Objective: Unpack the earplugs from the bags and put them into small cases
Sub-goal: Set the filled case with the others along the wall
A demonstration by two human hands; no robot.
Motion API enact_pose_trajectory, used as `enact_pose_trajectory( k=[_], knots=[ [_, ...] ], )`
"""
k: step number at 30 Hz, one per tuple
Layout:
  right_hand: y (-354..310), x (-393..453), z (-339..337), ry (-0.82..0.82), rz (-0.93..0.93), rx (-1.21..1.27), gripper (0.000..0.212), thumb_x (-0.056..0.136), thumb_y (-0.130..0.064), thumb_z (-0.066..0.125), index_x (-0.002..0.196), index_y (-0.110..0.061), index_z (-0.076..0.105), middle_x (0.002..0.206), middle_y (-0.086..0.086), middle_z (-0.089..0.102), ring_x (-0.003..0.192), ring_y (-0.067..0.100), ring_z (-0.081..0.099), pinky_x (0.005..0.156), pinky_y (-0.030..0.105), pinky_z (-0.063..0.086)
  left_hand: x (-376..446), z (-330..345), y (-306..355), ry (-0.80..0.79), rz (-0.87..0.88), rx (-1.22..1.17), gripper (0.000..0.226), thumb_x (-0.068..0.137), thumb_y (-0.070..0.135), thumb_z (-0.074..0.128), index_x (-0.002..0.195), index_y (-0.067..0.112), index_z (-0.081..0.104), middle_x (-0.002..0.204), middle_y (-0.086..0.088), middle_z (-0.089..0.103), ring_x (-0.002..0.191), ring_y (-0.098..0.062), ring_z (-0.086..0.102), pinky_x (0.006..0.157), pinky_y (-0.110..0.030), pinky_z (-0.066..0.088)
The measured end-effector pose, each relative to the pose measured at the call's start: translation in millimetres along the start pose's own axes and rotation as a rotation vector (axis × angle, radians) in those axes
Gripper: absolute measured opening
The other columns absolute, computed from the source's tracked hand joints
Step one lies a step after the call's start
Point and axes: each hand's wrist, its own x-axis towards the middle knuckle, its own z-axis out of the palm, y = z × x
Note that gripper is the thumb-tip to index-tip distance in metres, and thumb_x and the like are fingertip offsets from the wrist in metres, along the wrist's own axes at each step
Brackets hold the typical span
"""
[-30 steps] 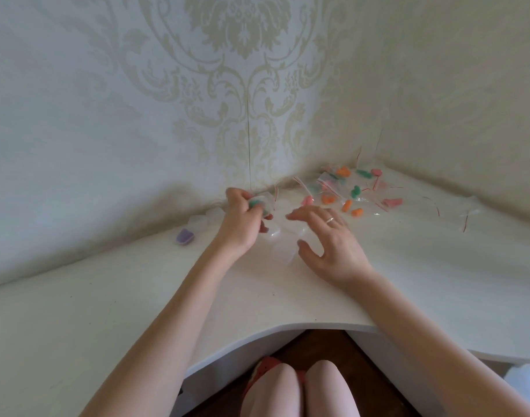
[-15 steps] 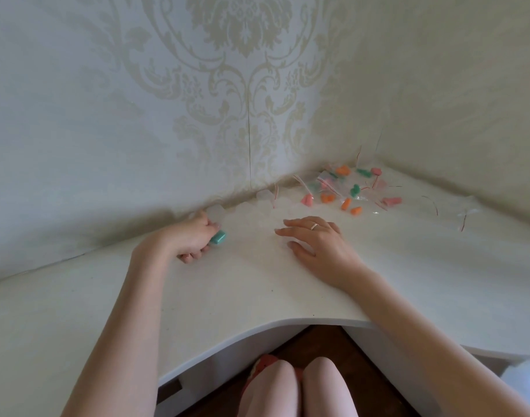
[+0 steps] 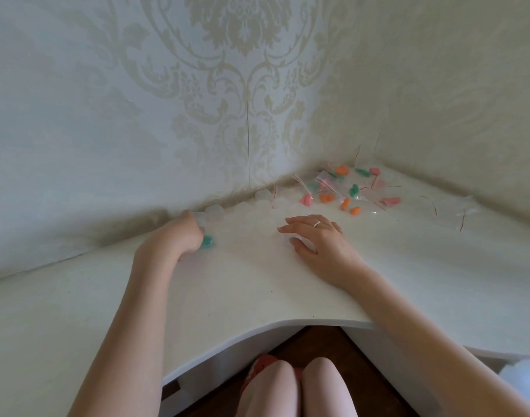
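The left hand [image 3: 179, 239] rests near the wall with its grip curled round a clear small case [image 3: 206, 241] holding green earplugs; how firmly it holds cannot be told. The right hand [image 3: 316, 245] lies flat with its fingers spread, relaxed, over another clear case [image 3: 287, 240] on the white worktop [image 3: 257, 284]. Beyond, in the corner, bags of orange, pink and green earplugs [image 3: 345, 191] lie heaped, with empty clear cases [image 3: 263, 195] along the wall.

Beyond the hands, two walls [image 3: 197, 100] papered in pale grey-blue with a cream damask pattern meet in a corner, up and to the right of the right hand. Under both hands lies a white corner desk [image 3: 257, 290] with a curved front edge. Below that edge, nearer than the hands, shows dark wooden floor [image 3: 314, 341].
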Motion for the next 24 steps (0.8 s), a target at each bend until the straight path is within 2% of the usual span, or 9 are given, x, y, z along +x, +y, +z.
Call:
enact_pose_trajectory(
  k=[2,5,8,10,13,15,18,21,24],
  knots=[
    [4,3,-9,0.234,0.045,0.069,0.026,0.092,-0.02,0.054,0.113,-0.029,0.067,0.121,-0.008,0.065,0.116,0.017,0.053,0.099,0.039,0.039,0,0,2,0.108,0.0,0.081,0.031,0.1,0.024,0.04,0.12,0.001,0.043,0.119,-0.024,0.055,0.108,-0.038,0.056,0.079,-0.037,0.044],
    [33,16,-31,0.543,0.302,0.047,0.025,0.091,-0.018,0.055,0.112,-0.021,0.067,0.111,0.003,0.069,0.103,0.028,0.06,0.089,0.04,0.046,-7,4,13,0.366,0.1,0.088,0.025,0.097,0.021,0.041,0.112,0.002,0.045,0.113,-0.025,0.059,0.106,-0.042,0.056,0.079,-0.042,0.044],
    [69,22,-38,0.208,0.632,-0.165,0.039,0.093,-0.035,0.051,0.129,-0.021,0.053,0.132,0.006,0.056,0.124,0.029,0.047,0.096,0.039,0.036,-14,16,37,0.517,0.24,0.016,0.017,0.095,0.02,0.042,0.104,0.007,0.049,0.099,-0.02,0.064,0.095,-0.042,0.06,0.069,-0.04,0.043],
    [79,20,-33,0.073,0.694,-0.225,0.035,0.093,-0.038,0.048,0.121,-0.019,0.056,0.126,0.009,0.059,0.123,0.03,0.046,0.094,0.038,0.034,-20,27,53,0.542,0.34,0.004,0.016,0.095,0.021,0.043,0.104,0.01,0.051,0.095,-0.016,0.065,0.092,-0.039,0.061,0.065,-0.037,0.041],
    [82,20,-32,0.16,0.67,-0.261,0.024,0.094,-0.028,0.048,0.112,-0.019,0.062,0.113,0.011,0.065,0.11,0.033,0.054,0.083,0.036,0.04,-24,42,66,0.579,0.462,0.03,0.015,0.095,0.023,0.044,0.103,0.014,0.052,0.087,-0.009,0.066,0.084,-0.034,0.062,0.061,-0.034,0.038],
    [76,20,-34,0.37,0.643,-0.132,0.019,0.095,-0.026,0.049,0.104,-0.021,0.064,0.105,0.005,0.068,0.1,0.029,0.059,0.074,0.034,0.043,-26,50,68,0.586,0.544,-0.06,0.012,0.094,0.023,0.048,0.101,0.014,0.053,0.073,-0.002,0.06,0.074,-0.03,0.059,0.059,-0.033,0.037],
    [50,21,-40,0.662,0.474,0.536,0.014,0.097,-0.021,0.052,0.09,-0.019,0.064,0.087,0.0,0.07,0.082,0.016,0.065,0.073,0.036,0.051,-29,57,77,0.426,0.618,-0.503,0.013,0.091,0.022,0.059,0.1,0.015,0.054,0.064,0.002,0.053,0.063,-0.022,0.057,0.056,-0.032,0.042],
    [13,22,-39,0.359,0.446,1.281,0.016,0.098,-0.018,0.049,0.093,-0.014,0.063,0.084,0.0,0.071,0.075,0.014,0.069,0.067,0.026,0.056,-34,55,89,-0.123,0.486,-1.204,0.03,0.092,0.017,0.06,0.119,0.013,0.048,0.104,-0.011,0.061,0.088,-0.019,0.066,0.066,-0.03,0.057],
    [-2,21,-29,0.084,0.416,1.358,0.019,0.1,-0.013,0.044,0.114,-0.011,0.057,0.091,0.006,0.069,0.077,0.019,0.07,0.069,0.028,0.057,-35,55,92,-0.264,0.459,-1.391,0.015,0.093,0.011,0.057,0.107,0.006,0.058,0.1,-0.009,0.068,0.089,-0.018,0.069,0.073,-0.026,0.056]
  ],
)
